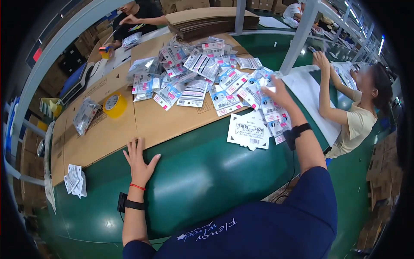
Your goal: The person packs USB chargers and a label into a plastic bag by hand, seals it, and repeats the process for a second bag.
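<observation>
Packets [202,82] (clear, pink-and-white labelled) lay heaped; right hand [279,93] reached over them, fingers released, left hand [139,162] flat, empty.

Left hand [139,163] flat on green table [202,177]; right hand [279,91] over packet pile [202,75].

I count one roll of yellow tape [114,105] left of centre, one stack of white cards [249,131] at the middle, and one stack of flat brown cardboard [207,20] at the top. The small blue-and-white packets [196,82] lie in one heap across the upper middle, overlapping too much for me to number, with one little bundle of slips [75,180] at lower left. My two hands show, left hand [139,162] and right hand [279,93], and two other people: one person [137,15] at top, one co-worker [360,112] at right.
</observation>
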